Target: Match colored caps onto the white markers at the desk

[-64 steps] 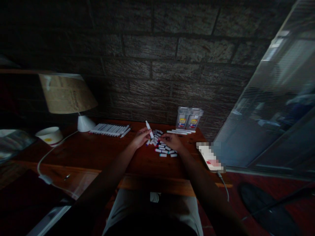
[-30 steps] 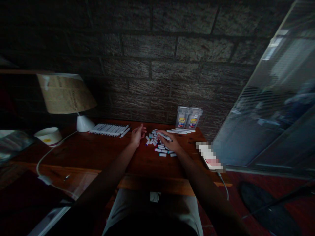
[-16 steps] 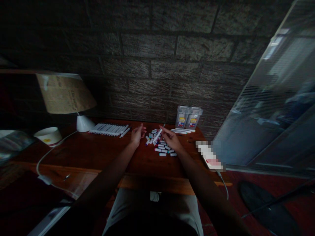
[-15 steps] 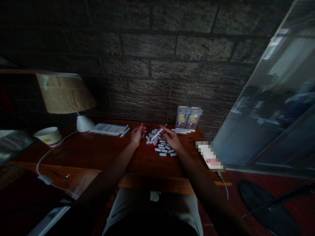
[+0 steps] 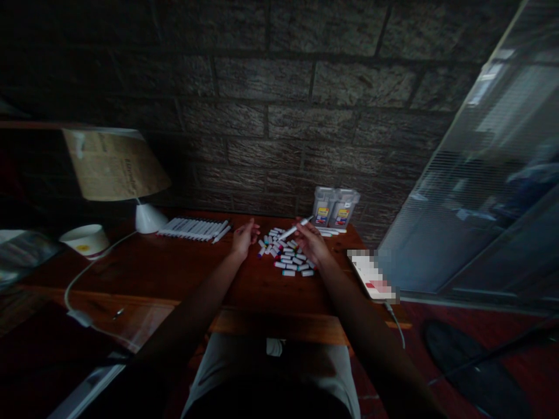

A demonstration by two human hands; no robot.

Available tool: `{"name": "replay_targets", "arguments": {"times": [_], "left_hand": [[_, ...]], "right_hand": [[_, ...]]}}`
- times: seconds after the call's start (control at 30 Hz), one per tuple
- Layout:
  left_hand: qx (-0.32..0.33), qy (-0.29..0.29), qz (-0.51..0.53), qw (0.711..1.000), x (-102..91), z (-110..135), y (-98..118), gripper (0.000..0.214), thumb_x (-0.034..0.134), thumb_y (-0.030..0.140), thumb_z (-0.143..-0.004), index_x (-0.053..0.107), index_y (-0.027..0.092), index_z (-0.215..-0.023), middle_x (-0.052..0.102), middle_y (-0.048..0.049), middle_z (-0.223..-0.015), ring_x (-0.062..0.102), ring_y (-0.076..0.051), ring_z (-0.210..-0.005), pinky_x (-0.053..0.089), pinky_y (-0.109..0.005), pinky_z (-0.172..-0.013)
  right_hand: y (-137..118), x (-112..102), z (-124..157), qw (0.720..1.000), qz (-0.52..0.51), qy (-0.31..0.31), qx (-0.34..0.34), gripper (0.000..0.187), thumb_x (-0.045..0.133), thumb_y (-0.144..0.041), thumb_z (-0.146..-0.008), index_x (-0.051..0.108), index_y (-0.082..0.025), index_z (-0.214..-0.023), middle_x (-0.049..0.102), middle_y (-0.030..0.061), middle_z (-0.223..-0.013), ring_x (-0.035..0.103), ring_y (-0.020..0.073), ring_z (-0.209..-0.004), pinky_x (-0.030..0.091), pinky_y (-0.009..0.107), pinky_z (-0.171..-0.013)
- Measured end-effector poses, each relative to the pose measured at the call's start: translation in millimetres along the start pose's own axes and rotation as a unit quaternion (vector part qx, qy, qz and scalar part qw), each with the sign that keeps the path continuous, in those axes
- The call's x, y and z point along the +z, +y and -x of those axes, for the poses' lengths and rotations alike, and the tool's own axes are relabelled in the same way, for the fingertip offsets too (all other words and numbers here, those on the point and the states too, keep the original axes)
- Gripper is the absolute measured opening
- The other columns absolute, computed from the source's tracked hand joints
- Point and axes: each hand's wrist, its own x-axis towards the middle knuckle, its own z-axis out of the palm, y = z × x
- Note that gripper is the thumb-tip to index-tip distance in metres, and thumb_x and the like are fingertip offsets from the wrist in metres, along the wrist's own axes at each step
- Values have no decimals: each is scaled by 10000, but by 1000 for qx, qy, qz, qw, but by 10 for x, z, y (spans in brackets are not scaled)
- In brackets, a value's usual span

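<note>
My right hand (image 5: pixel 309 237) grips a slim white marker (image 5: pixel 287 233) at a slant over a heap of white marker caps with coloured ends (image 5: pixel 287 265). The marker's barrel points down and left out of my fingers, and a thin end shows above them. Left of the heap, my left hand (image 5: pixel 246 237) hovers with its fingers loosely curled and slightly apart; nothing shows in them. A neat row of white markers (image 5: pixel 192 228) lies farther left. A few white markers (image 5: pixel 332 231) lie at the back right, in front of two clear plastic cases (image 5: pixel 335 206).
A lamp (image 5: pixel 148 217) with a printed paper shade and a white paper cup (image 5: pixel 85 241) stand at the left. A white cord (image 5: pixel 70 285) hangs over the table edge. At the right edge lies a phone (image 5: pixel 372 276) with a cable. A brick wall (image 5: pixel 288 128) rises behind.
My right hand has moved a little right and drawn the marker with it, turning so the fingers close round it. My left hand has stayed in place.
</note>
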Motion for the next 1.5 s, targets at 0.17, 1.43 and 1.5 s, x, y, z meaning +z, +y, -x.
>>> {"name": "replay_targets", "arguments": {"times": [0.17,1.43,1.5], "left_hand": [[0,4,-2,1000,2,-7,-6,446,766,569,-671,662,136,-673,587,-9,-552,429,-57,-401,243,-196,-395],[-119,-377,49,917,29,208,5,414,886,358,-653,757,98,-948,765,-137,-959,724,-196,-829,539,-315,-822],[-127,-387,51,912,25,211,1,448,908,362,-614,756,99,-943,766,-128,-945,722,-193,-806,545,-305,-782]], "right_hand": [[-62,-19,20,998,-56,16,28,322,824,-334,-641,683,-253,-919,746,25,-1055,643,131,-719,493,219,-532],[-71,116,127,998,22,-39,43,420,923,-396,-517,727,-214,-840,576,-67,-602,357,29,-462,206,188,-406],[-45,137,128,998,10,-35,45,445,940,-352,-482,724,-229,-851,664,-50,-719,427,27,-497,250,177,-431]]}}
